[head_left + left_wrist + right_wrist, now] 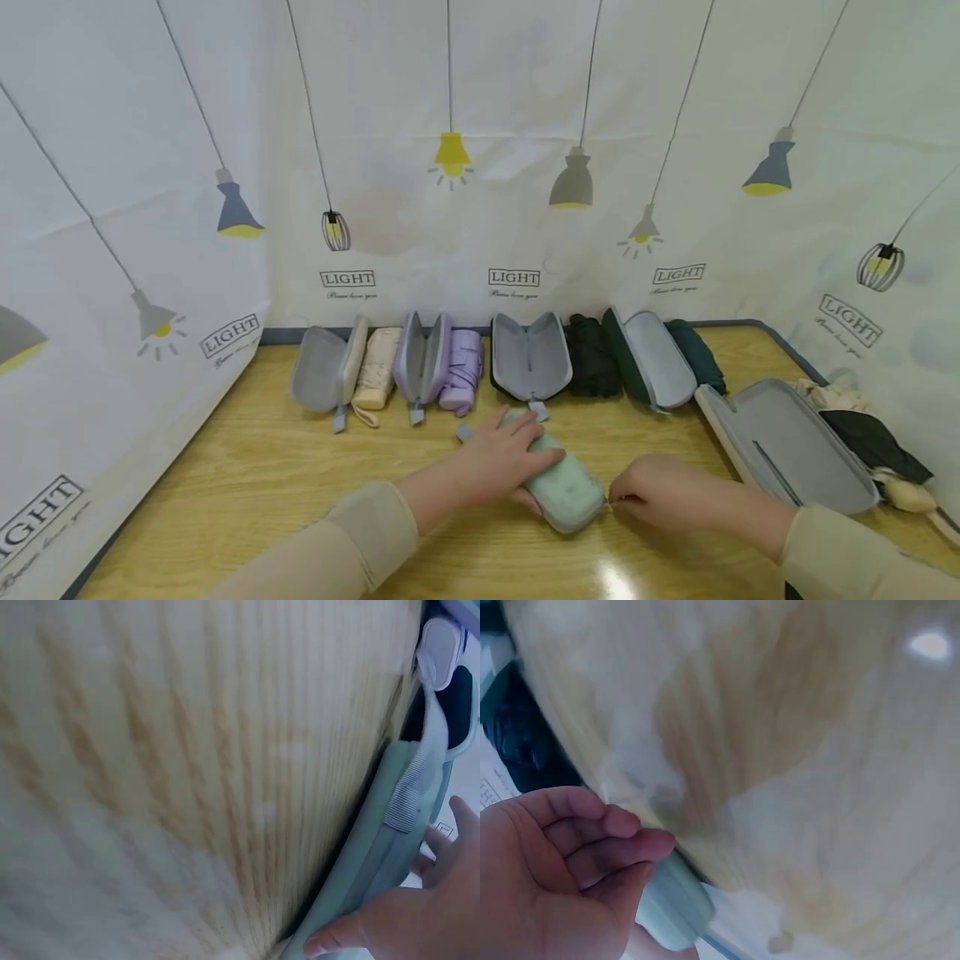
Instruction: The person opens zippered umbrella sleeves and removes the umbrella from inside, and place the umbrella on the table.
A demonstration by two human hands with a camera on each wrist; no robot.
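A mint-green zip case (567, 493) lies closed on the wooden table, slanting toward the near right. My left hand (498, 458) grips it from the left, fingers over its top and thumb along the near side. In the left wrist view a grey fabric loop (420, 776) shows at the far end of the case. My right hand (663, 493) is at the case's near right corner, with thumb and fingertips pinched together on what looks like the small zipper pull. The pull itself is mostly hidden by the fingers.
Along the back stand open cases: beige (318, 371), lilac (422, 358), black (531, 354) and dark green (660, 358). Folded umbrellas lie beside them, including cream (377, 368), purple (461, 371) and black (594, 357). A larger open case (795, 442) lies at right, by dark cloth (873, 446).
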